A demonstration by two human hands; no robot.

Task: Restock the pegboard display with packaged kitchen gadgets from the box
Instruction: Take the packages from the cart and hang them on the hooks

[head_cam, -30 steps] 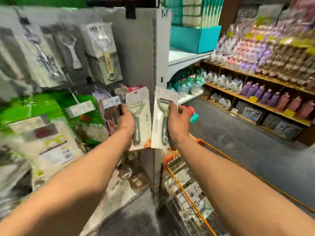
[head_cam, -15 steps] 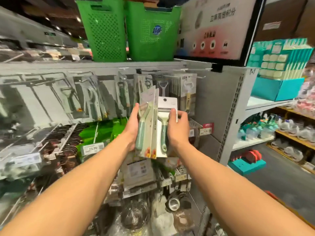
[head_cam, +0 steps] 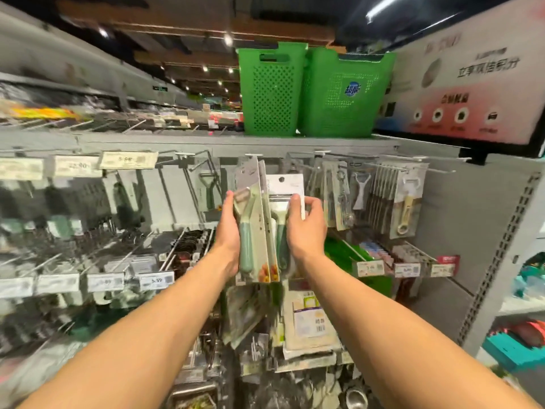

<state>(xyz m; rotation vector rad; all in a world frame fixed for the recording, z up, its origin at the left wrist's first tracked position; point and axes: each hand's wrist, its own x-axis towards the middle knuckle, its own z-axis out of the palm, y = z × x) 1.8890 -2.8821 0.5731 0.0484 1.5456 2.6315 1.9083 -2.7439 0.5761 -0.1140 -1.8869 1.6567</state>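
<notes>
My left hand [head_cam: 228, 231] grips a carded green-handled peeler [head_cam: 249, 228] by its left edge, turned edge-on toward the grey pegboard [head_cam: 460, 219]. My right hand [head_cam: 306, 228] holds a second carded peeler [head_cam: 284, 190] whose white card top has a hang hole. Both packs are raised side by side, touching, in front of the top row of pegs [head_cam: 253, 156]. Whether either card sits on a peg is hidden.
More packaged peelers and openers [head_cam: 408, 199] hang to the right on the top row. Two green plastic baskets [head_cam: 312, 90] stand on the shelf above. Price tags [head_cam: 156, 280] line a lower row of hooks. Bagged goods [head_cam: 309, 320] hang below my hands.
Both hands have lifted the two peeler packs higher and closer to the top row of pegs. The view has tilted upward, so the baskets and ceiling now show.
</notes>
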